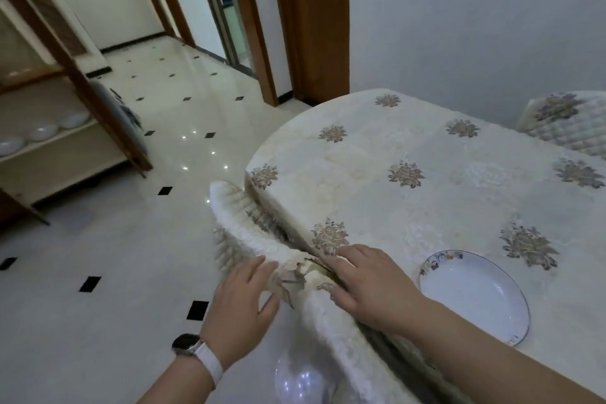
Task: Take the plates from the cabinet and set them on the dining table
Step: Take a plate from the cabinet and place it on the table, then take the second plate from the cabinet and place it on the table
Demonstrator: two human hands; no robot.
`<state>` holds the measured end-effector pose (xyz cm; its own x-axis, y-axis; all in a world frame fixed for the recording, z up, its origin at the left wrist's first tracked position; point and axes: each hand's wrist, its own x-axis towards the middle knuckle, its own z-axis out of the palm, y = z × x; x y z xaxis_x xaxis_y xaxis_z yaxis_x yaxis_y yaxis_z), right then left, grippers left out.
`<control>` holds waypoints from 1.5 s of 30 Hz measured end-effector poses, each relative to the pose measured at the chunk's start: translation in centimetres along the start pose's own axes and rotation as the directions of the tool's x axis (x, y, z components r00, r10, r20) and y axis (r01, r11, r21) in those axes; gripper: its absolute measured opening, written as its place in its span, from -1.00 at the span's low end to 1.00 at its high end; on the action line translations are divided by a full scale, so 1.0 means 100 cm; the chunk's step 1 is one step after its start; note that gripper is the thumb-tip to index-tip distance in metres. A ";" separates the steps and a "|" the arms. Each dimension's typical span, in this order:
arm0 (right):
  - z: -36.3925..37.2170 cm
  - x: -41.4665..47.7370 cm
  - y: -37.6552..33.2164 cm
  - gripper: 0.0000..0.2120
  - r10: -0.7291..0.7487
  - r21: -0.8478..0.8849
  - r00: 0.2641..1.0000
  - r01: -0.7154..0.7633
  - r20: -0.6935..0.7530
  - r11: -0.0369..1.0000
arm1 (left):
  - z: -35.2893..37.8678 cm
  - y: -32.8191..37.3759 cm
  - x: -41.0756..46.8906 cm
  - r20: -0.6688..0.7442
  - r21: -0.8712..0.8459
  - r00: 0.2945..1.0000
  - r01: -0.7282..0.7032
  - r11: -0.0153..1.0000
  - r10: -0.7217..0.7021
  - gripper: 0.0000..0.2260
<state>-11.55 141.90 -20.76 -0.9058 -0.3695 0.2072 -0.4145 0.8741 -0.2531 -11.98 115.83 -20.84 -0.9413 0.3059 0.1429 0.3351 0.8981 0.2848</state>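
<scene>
A white plate [475, 295] with a patterned rim lies on the dining table [377, 141], near its front edge. The table wears a cream cloth with floral motifs. Three white plates [42, 132] stand in a row on a shelf of the open cabinet [65, 154] at the far left. My left hand [242, 298] grips the quilted cover of a chair back [236, 207] tucked against the table's edge; the cover is crumpled under my fingers. My right hand [367, 282] curls over the same chair back where it meets the table, just left of the plate.
Glossy white floor tiles [131, 239] with black insets stretch between the cabinet and the table. The cabinet's wooden door frame [108, 128] juts out into the room. A second quilted chair [570, 121] stands at the table's far right. Wooden doorways [311, 26] lie beyond.
</scene>
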 end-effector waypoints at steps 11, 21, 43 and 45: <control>0.052 0.158 -0.165 -0.60 -0.229 -0.033 0.973 0.230 0.028 0.973 | -0.071 -0.195 -0.042 -0.129 0.108 0.984 0.136 0.985 -0.121 -0.58; 0.112 0.262 -0.295 -0.51 -0.354 -0.039 0.926 0.362 0.128 0.932 | -0.110 -0.351 -0.098 -0.191 0.084 0.931 0.330 0.940 -0.310 -0.62; 0.183 0.443 -0.359 -0.51 -0.653 0.135 0.736 0.639 0.181 0.757 | -0.152 -0.452 -0.064 -0.274 0.096 0.742 0.655 0.750 -0.612 -0.58; 0.183 0.470 -0.355 -0.50 -0.670 0.149 0.717 0.654 0.191 0.742 | -0.156 -0.457 -0.043 -0.275 0.101 0.731 0.667 0.738 -0.624 -0.58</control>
<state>-41.04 87.76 -19.30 -0.3886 -0.9110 0.1383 -0.9127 0.3600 -0.1934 -22.64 68.57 -19.66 -0.8863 -0.4235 0.1874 -0.3851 0.8987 0.2097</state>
